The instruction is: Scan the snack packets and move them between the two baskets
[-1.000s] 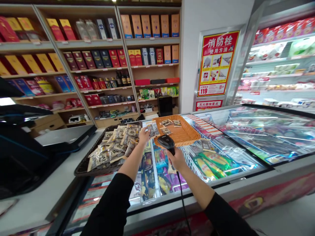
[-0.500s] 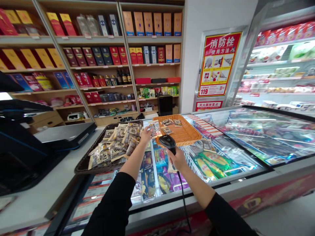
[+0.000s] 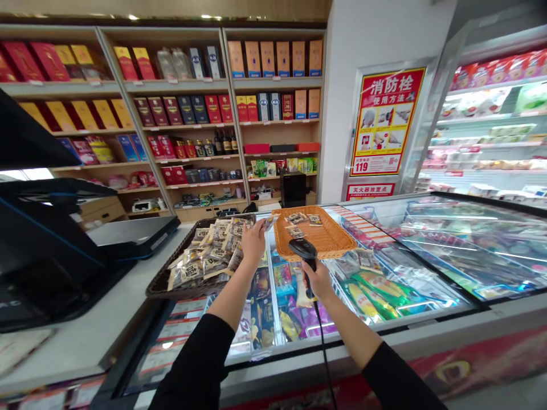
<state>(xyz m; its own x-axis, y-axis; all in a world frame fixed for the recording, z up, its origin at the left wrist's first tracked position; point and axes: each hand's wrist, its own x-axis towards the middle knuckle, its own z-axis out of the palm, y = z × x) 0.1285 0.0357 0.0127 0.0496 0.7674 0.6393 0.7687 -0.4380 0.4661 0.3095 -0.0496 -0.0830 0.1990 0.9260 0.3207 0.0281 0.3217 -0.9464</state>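
My left hand [image 3: 253,241] pinches a small snack packet [image 3: 269,222] and holds it up between the two baskets. To its left, a dark wicker basket [image 3: 164,283] is piled with several similar packets [image 3: 209,250]. On the right, an orange wicker basket [image 3: 331,239] holds three packets [image 3: 296,219] at its far end. A black barcode scanner [image 3: 303,251] is gripped in my right hand [image 3: 318,281], its head pointing toward the packet. Its black cable [image 3: 325,359] hangs down past my right forearm.
Both baskets rest on a glass-topped chest freezer [image 3: 427,267] full of frozen goods. A black till screen [image 3: 47,228] stands on the white counter [image 3: 85,336] at left. Shelves of boxed bottles [image 3: 188,108] line the back wall. A red poster [image 3: 384,119] and a chilled cabinet [image 3: 491,125] stand at right.
My left hand has turned the packet edge-on and carried it slightly toward the orange basket. The camera has tilted down and shifted a little; the scanner stays in my right hand.
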